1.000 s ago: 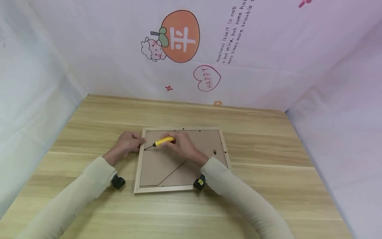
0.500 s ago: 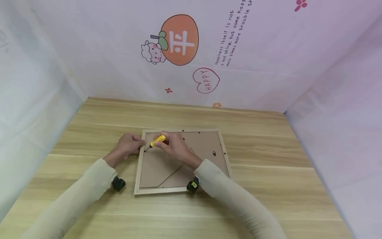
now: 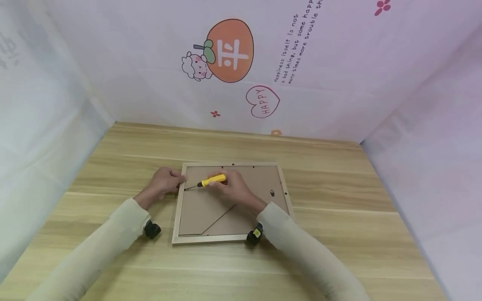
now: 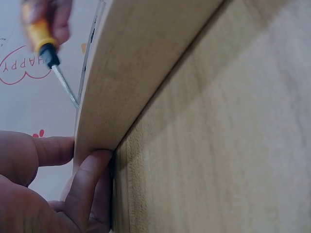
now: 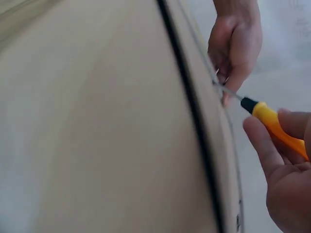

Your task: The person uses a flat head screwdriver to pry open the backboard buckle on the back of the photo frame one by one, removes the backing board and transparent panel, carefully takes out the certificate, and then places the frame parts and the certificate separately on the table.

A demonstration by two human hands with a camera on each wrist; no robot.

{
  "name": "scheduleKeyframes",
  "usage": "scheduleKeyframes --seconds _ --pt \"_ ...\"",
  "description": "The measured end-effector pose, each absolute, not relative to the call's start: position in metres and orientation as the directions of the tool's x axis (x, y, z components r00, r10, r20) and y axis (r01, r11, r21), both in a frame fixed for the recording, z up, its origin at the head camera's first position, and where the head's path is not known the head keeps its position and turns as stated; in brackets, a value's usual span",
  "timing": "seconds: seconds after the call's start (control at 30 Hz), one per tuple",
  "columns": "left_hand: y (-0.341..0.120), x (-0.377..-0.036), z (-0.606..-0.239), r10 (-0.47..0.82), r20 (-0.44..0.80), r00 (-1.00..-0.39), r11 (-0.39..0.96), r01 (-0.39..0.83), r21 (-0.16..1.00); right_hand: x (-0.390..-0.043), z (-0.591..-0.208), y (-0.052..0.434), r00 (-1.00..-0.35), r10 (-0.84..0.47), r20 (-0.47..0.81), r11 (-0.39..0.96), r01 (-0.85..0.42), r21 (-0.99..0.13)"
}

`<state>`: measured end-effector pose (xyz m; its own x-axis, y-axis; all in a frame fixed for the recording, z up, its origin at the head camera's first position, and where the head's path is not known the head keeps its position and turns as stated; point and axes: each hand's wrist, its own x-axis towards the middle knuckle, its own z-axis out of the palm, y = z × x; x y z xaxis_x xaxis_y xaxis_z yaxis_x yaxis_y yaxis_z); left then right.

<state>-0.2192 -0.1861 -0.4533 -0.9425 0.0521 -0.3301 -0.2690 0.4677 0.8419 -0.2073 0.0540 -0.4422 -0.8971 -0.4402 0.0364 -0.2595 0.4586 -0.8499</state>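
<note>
A light wooden picture frame (image 3: 177, 221) lies face down on the table, its brown backing board (image 3: 211, 209) up. My right hand (image 3: 235, 188) grips a small yellow-handled screwdriver (image 3: 212, 180), whose tip touches the frame's left inner edge near the top corner. In the right wrist view the screwdriver (image 5: 272, 124) points at that edge, with the left hand (image 5: 233, 46) behind it. My left hand (image 3: 165, 182) holds the frame's left rail from outside. In the left wrist view its fingers (image 4: 82, 189) press on the frame's outer side (image 4: 141, 68), and the screwdriver (image 4: 46, 51) shows above.
The wooden table (image 3: 339, 234) is walled by white cloth on three sides, the back one printed with an orange fruit cartoon (image 3: 226, 50) and a heart. Small black clips (image 3: 272, 192) sit along the frame's back. A wrist camera (image 3: 152, 229) hangs under each sleeve.
The right hand has lowered the screwdriver's handle and drawn it a little to the right, flatter over the board, tip still at the left inner edge. The left hand stays on the rail.
</note>
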Motion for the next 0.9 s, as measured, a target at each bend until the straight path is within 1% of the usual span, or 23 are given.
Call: scheduleKeyframes --seconds 0.1,0.2,0.3,0.47,0.6,0.73,0.9 --pt "-0.185 -0.22 -0.453 0.045 -0.335 -0.941 0.476 -0.275 0.835 -0.208 -0.449 0.062 -0.896 -0.443 -0.015 0.48 -0.223 -0.848" --pt "-0.186 -0.22 -0.454 0.042 -0.332 -0.942 0.487 -0.271 0.83 -0.208 -0.452 0.064 -0.895 -0.445 -0.016 0.493 -0.23 -0.839" --pt "-0.186 -0.221 -0.456 0.037 -0.327 -0.944 0.495 -0.267 0.827 -0.207 -0.452 0.059 -0.89 -0.453 0.045 0.484 -0.289 -0.826" --pt "-0.186 -0.22 -0.458 0.032 -0.327 -0.944 0.503 -0.268 0.822 -0.201 -0.448 0.047 -0.862 -0.478 0.17 0.45 -0.406 -0.795" --pt "-0.185 -0.22 -0.458 0.034 -0.328 -0.944 0.512 -0.266 0.817 -0.197 -0.443 0.038 -0.845 -0.483 0.23 0.447 -0.463 -0.765" --pt "-0.185 -0.219 -0.457 0.024 -0.335 -0.942 0.534 -0.271 0.801 -0.192 -0.436 0.03 -0.822 -0.506 0.26 0.474 -0.517 -0.712" --pt "-0.186 -0.219 -0.455 0.008 -0.345 -0.939 0.558 -0.282 0.781 -0.187 -0.42 0.02 -0.804 -0.55 0.225 0.537 -0.547 -0.643"
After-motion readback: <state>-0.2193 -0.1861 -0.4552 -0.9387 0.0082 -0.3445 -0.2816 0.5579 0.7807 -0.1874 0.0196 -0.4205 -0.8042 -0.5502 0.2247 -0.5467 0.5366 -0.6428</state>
